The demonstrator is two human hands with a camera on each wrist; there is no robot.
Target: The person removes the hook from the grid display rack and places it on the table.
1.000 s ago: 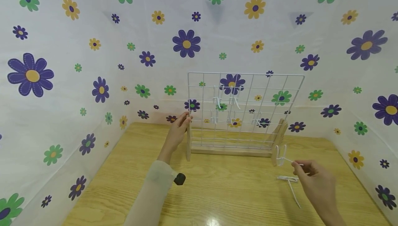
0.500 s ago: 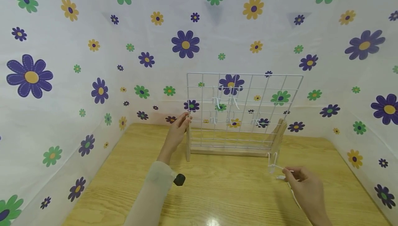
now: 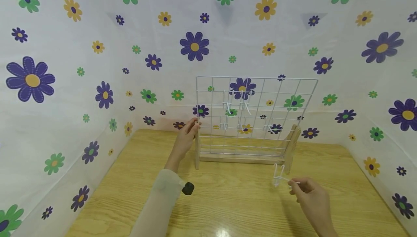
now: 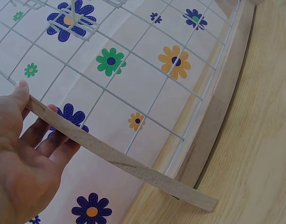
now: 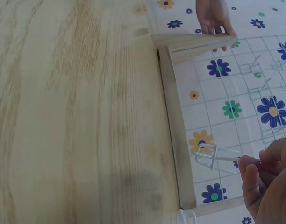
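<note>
A white wire grid panel (image 3: 257, 78) stands upright in a wooden stand. My left hand (image 3: 185, 137) holds the top of the stand's left side post (image 4: 119, 158), thumb at the near side and fingers behind it. My right hand (image 3: 311, 195) pinches the stem of a white wire display hook (image 5: 227, 159) between thumb and fingertips. The hook is in front of the stand's lower right, its two curved prongs pointing up. Several similar hooks (image 3: 227, 105) hang on the grid in two rows.
The stand's base bar (image 3: 241, 159) and right side post (image 3: 292, 146) rest on the wood-grain table (image 3: 221, 200). Another white wire piece (image 5: 186, 217) shows at the bottom of the right wrist view. A flower-print cloth (image 3: 146, 34) encloses the back and sides.
My right hand has moved left and slightly down with the hook. The loose hook lying on the table is now hidden behind that hand in the head view. My left hand has stayed put.
</note>
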